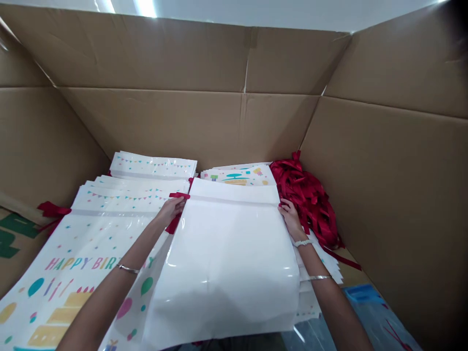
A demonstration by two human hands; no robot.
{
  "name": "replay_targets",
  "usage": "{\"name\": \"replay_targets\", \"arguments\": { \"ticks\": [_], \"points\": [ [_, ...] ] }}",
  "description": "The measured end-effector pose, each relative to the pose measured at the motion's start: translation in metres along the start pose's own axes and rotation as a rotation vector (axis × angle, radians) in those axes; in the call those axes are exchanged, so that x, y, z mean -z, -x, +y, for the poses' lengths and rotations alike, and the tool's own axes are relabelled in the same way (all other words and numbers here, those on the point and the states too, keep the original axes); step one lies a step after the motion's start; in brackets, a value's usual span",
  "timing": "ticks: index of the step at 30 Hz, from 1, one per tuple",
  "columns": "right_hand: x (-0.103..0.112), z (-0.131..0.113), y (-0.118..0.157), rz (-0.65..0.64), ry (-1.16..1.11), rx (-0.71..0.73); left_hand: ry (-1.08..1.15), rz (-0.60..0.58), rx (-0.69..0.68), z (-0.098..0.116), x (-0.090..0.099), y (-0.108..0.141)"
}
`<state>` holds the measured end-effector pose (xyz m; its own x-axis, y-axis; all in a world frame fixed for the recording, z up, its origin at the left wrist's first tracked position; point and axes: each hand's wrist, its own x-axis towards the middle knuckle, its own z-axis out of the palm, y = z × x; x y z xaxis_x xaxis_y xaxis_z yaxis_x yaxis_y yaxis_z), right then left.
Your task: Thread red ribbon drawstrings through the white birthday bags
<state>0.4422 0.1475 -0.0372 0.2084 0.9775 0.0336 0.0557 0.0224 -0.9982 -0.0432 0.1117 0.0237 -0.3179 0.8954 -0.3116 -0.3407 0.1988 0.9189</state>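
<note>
Nearest to the camera, a wide, glossy white plastic bag [223, 278] lies with its blank side up on a stack, and a folded band runs along its far end. To the left of it lies a second stack of white plastic bags printed with colourful "Happy Birthday" letters, a cake and balloons [78, 287]. The person's left hand [171, 209] is at the far end of this stack. Its fingers come closely together and pinch a narrow red satin ribbon [179, 195], so this hand is holding and not released. The right hand [290, 219] is half curled on the far right corner of the blank bag, just beside a loose heap of red ribbons [305, 197]. Its fingers touch the bag, but the thumb is hidden, so I cannot tell if it grips the bag or only rests there.

Farther away lie two more stacks of printed bags, one with pastel bunting [153, 165] and one with a teal cake design [237, 176]. As far as the view shows, many bags are already laid in flat stacks, while most ribbons lie apart in the heap. Tall walls of a brown corrugated cardboard box [153, 58] rise behind everything.
</note>
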Motion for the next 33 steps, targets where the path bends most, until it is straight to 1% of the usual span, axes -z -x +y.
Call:
{"name": "replay_targets", "arguments": {
  "ticks": [4,9,11,13,17,20,23,26,33],
  "points": [
    [-0.005,0.002,0.0,0.05,0.063,0.015,0.051,-0.048,-0.03,-0.008,0.001,-0.011],
    [-0.006,0.005,-0.003,0.113,0.053,-0.051,0.126,-0.105,-0.091,-0.023,0.011,-0.024],
    [-0.006,0.007,-0.004,0.139,0.065,-0.069,0.162,-0.146,-0.089,-0.028,0.015,-0.027],
    [-0.004,0.01,-0.005,0.141,0.081,-0.069,0.183,-0.162,-0.073,-0.032,0.017,-0.028],
    [0.002,0.016,-0.007,0.108,0.083,-0.084,0.193,-0.135,-0.065,-0.035,0.019,-0.03],
    [0.003,0.017,-0.009,0.099,0.09,-0.09,0.181,-0.146,-0.069,-0.035,0.02,-0.03],
    [0.002,0.013,-0.009,0.15,0.143,-0.071,0.165,-0.163,-0.068,-0.036,0.021,-0.03],
    [0.001,0.008,-0.007,0.201,0.188,-0.084,0.167,-0.18,-0.073,-0.037,0.022,-0.031],
    [0.002,0.006,-0.006,0.192,0.183,-0.083,0.18,-0.197,-0.082,-0.041,0.023,-0.032]
  ]
}}
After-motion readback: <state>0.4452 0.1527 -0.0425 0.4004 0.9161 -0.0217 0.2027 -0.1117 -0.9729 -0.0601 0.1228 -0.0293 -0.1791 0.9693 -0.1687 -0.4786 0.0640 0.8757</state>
